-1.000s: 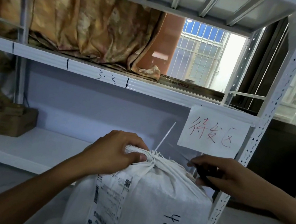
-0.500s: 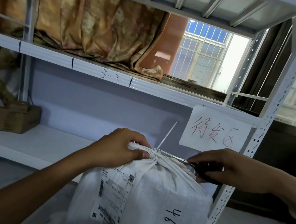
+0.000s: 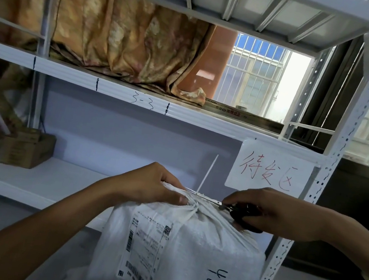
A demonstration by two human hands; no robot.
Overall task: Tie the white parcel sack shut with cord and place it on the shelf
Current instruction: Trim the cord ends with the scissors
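The white woven parcel sack (image 3: 196, 258) stands in front of the white metal shelf (image 3: 34, 179), carrying a shipping label and handwritten numbers. Its mouth is bunched into a neck (image 3: 194, 205). My left hand (image 3: 154, 187) grips the gathered top of the sack. A stiff white cord tail (image 3: 208, 172) sticks up from the neck. My right hand (image 3: 271, 211) holds black-handled scissors (image 3: 237, 211), their blades reaching left to the base of the tail at the neck.
A brown cardboard box (image 3: 26, 149) sits on the lower shelf at left. A paper sign with red writing (image 3: 270, 171) hangs from the upper shelf. The perforated right upright (image 3: 288, 241) stands close beside the sack. Orange curtain cloth lies on the upper shelf.
My right hand has brought the scissors leftward, from beside the sack to the base of the cord tail. The left hand keeps its grip on the neck.
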